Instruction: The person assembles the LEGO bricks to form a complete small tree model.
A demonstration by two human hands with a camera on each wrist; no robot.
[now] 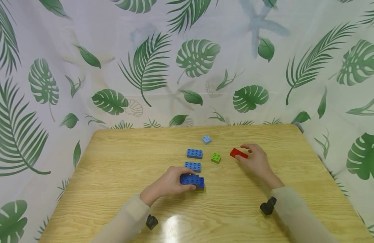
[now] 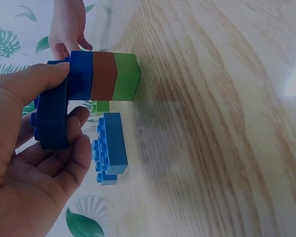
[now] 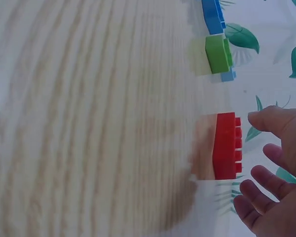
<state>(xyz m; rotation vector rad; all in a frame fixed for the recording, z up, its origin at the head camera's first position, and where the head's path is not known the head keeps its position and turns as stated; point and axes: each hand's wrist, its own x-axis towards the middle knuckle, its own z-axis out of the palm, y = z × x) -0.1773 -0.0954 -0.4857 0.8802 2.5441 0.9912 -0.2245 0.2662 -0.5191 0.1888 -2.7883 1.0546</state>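
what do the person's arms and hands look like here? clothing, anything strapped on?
Both hands are bare: no gloves, rings or markings visible on the left hand or the right hand. Both arms wear loose, pale beige long sleeves reaching the wrists. A small black device sits at each wrist, left and right, apparently the wrist cameras. No cables show.

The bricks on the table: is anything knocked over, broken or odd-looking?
Nothing stands out. The loose bricks lie flat and whole on the table. The left hand holds a dark blue brick atop a small stack; the right hand is at a red brick.
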